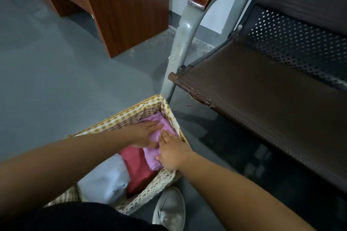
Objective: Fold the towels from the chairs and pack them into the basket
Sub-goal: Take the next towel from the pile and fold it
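1. Left hand (145, 134) is laid flat, fingers spread, on the purple towel (153, 157); nothing is gripped.
2. Right hand (172, 153) is pressed open-palmed on the same towel.
3. Purple towel is packed folded in the basket (131, 113), beside a pink towel (138, 169) and a pale blue towel (107, 180).
4. Basket is stood on the floor (56, 80) near the chair (262, 84).

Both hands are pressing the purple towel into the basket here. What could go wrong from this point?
1. The purple towel sits wedged against the basket wall; lifting the left hand and right hand may let it spring up and unfold.
2. Pressing could rumple the red towel beside it.
3. The shoe stands close beside the basket and might nudge it.
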Motion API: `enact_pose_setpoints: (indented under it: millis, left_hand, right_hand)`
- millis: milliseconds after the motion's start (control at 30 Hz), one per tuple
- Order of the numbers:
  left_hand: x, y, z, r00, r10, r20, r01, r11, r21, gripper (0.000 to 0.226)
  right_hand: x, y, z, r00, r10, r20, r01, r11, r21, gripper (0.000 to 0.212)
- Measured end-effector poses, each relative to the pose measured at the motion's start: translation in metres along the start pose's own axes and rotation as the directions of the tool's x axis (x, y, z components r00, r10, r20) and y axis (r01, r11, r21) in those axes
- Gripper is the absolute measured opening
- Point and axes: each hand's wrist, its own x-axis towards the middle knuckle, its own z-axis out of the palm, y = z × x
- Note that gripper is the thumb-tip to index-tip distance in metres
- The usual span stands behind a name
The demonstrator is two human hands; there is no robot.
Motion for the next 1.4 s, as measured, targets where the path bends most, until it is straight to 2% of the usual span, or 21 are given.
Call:
enact_pose_setpoints:
  millis: [133, 233, 333, 567, 700, 833, 967, 1167, 1267, 1333, 1400]
  left_hand:
    - [-0.018, 0.006, -0.044, 0.996, -0.007, -0.084, 0.003, 0.999, -0.039, 0.049]
    - [-0.038, 0.02, -0.095, 0.959, -0.011, -0.284, -0.028, 0.991, -0.134, 0.031]
    - [-0.068, 0.056, -0.155, 0.878, -0.019, -0.479, -0.096, 0.972, -0.214, 0.03]
    - [-0.096, 0.202, -0.255, 0.755, 0.1, -0.649, -0.273, 0.947, -0.171, 0.033]
    - [-0.08, 0.303, -0.273, 0.717, 0.236, -0.655, -0.367, 0.928, -0.067, 0.036]
    - [-0.052, 0.396, -0.27, 0.72, 0.355, -0.596, -0.444, 0.896, -0.001, 0.038]
    - [-0.015, 0.471, -0.256, 0.741, 0.401, -0.539, -0.476, 0.879, 0.0, 0.036]
    - [0.064, 0.554, -0.236, 0.772, 0.426, -0.472, -0.518, 0.852, -0.079, 0.028]
    - [0.103, 0.588, -0.213, 0.764, 0.482, -0.429, -0.57, 0.816, -0.098, 0.042]
    - [0.127, 0.611, -0.195, 0.751, 0.522, -0.405, -0.593, 0.803, -0.065, 0.057]
    - [0.147, 0.628, -0.185, 0.746, 0.517, -0.419, -0.587, 0.808, -0.047, 0.062]
  right_hand:
    - [-0.032, 0.002, -0.044, 0.992, 0.012, -0.126, 0.019, 0.97, 0.243, 0.055]
    - [-0.071, 0.024, -0.084, 0.963, 0.048, -0.265, 0.024, 0.964, 0.265, 0.042]
    - [-0.127, 0.062, -0.123, 0.907, 0.139, -0.398, -0.029, 0.962, 0.27, 0.042]
    - [-0.281, 0.166, -0.161, 0.719, 0.45, -0.53, -0.298, 0.888, 0.349, 0.056]
    - [-0.359, 0.225, -0.143, 0.605, 0.595, -0.53, -0.427, 0.803, 0.415, 0.054]
    - [-0.425, 0.281, -0.104, 0.475, 0.736, -0.482, -0.536, 0.676, 0.506, 0.045]
    - [-0.469, 0.334, -0.063, 0.366, 0.841, -0.399, -0.61, 0.541, 0.579, 0.054]
    - [-0.493, 0.416, -0.014, 0.229, 0.933, -0.276, -0.717, 0.354, 0.601, 0.053]
    - [-0.494, 0.447, 0.013, 0.218, 0.952, -0.213, -0.725, 0.304, 0.619, 0.059]
    - [-0.493, 0.463, 0.036, 0.25, 0.944, -0.216, -0.702, 0.331, 0.631, 0.064]
    - [-0.492, 0.474, 0.055, 0.237, 0.939, -0.25, -0.715, 0.343, 0.609, 0.059]
